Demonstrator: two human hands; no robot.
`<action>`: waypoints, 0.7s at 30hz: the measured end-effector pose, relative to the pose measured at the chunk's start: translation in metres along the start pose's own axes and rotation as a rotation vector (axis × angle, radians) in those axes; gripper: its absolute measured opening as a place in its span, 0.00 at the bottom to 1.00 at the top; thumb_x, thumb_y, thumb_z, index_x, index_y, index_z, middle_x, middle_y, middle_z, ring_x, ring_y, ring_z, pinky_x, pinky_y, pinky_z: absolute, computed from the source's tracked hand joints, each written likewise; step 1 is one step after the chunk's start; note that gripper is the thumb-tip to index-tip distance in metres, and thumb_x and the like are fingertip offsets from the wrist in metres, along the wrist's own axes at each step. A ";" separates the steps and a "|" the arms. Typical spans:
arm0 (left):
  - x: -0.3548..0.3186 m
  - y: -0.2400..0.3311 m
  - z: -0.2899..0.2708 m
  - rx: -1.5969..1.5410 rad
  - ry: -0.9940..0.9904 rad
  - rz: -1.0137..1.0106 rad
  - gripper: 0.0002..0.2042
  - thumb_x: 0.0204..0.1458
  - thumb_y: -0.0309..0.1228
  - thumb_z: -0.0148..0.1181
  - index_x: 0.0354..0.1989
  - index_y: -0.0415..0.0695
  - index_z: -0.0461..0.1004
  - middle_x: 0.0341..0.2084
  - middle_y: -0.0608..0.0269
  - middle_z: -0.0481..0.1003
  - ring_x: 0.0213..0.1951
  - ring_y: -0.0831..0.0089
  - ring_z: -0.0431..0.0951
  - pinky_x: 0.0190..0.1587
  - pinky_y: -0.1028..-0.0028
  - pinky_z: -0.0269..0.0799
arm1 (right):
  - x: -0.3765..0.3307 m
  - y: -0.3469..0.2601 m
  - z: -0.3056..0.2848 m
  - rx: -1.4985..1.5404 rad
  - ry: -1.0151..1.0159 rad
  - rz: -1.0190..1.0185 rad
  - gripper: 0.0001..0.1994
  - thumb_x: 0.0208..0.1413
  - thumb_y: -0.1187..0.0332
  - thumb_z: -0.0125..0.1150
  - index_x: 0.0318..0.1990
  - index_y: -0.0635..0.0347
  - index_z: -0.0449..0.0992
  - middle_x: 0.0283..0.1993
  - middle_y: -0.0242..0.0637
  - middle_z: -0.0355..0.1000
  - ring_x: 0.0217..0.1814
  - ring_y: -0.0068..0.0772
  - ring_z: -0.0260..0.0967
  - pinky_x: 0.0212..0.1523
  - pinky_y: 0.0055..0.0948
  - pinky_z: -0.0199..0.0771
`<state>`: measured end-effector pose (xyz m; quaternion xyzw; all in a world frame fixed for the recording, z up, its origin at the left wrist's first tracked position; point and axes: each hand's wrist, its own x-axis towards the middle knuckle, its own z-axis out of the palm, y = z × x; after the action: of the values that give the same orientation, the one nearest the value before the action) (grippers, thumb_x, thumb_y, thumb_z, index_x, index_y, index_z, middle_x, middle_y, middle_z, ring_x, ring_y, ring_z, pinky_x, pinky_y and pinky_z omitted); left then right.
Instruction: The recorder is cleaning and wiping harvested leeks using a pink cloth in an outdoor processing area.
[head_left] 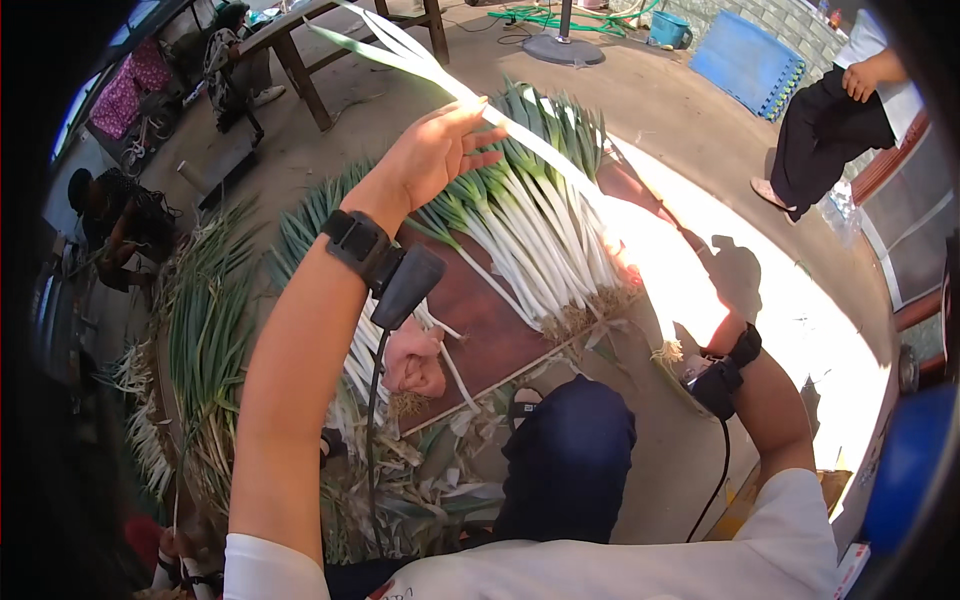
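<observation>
A long green onion (pixel 560 165) slants across the view, its leaves at the upper left and its pale root end (pixel 668 350) at the lower right. My left hand (pixel 440 155) pinches it near the leaf end between thumb and forefinger, the other fingers loosely stretched. Strong sunlight washes out my right hand (pixel 655 270), which is closed around the lower white stalk. Beneath both hands, a thick row of green onions (pixel 530 230) lies on a reddish-brown board (pixel 485 340), roots toward me. A crumpled pink cloth (pixel 413 362) rests on more stalks below my left wrist.
Stripped leaves (pixel 440 500) litter the floor around my feet. Another heap of green onions (pixel 205 330) lies at left, near a crouching person (pixel 115 230). Someone stands at the upper right (pixel 835 130). A wooden table (pixel 300 50) and a round metal base (pixel 563 48) stand farther off.
</observation>
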<state>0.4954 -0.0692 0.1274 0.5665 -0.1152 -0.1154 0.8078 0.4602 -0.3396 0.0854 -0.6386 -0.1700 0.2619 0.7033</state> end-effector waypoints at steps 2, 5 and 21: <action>0.013 -0.014 -0.001 0.071 -0.021 -0.010 0.20 0.56 0.36 0.46 0.54 0.38 0.57 0.54 0.58 0.60 0.52 0.67 0.64 0.53 0.69 0.61 | 0.015 0.024 -0.017 -0.071 0.059 -0.049 0.12 0.56 0.63 0.48 0.42 0.62 0.67 0.28 0.27 0.62 0.24 0.13 0.52 0.25 0.14 0.56; 0.015 -0.063 -0.009 0.263 0.072 -0.148 0.31 0.55 0.40 0.47 0.62 0.38 0.44 0.56 0.57 0.58 0.54 0.68 0.62 0.54 0.69 0.60 | 0.056 0.090 -0.049 0.045 0.167 -0.129 0.17 0.56 0.66 0.47 0.52 0.64 0.62 0.31 0.29 0.63 0.25 0.15 0.54 0.26 0.15 0.57; -0.190 -0.261 -0.119 0.775 0.394 -0.522 0.21 0.48 0.28 0.54 0.52 0.36 0.62 0.41 0.56 0.69 0.37 0.73 0.69 0.41 0.77 0.65 | 0.051 0.271 -0.126 -0.344 0.468 0.332 0.16 0.46 0.67 0.59 0.41 0.65 0.70 0.33 0.37 0.70 0.36 0.26 0.66 0.36 0.23 0.65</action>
<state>0.3384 0.0102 -0.1682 0.8454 0.1506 -0.1531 0.4890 0.5324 -0.3990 -0.2030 -0.8099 0.0605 0.1866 0.5528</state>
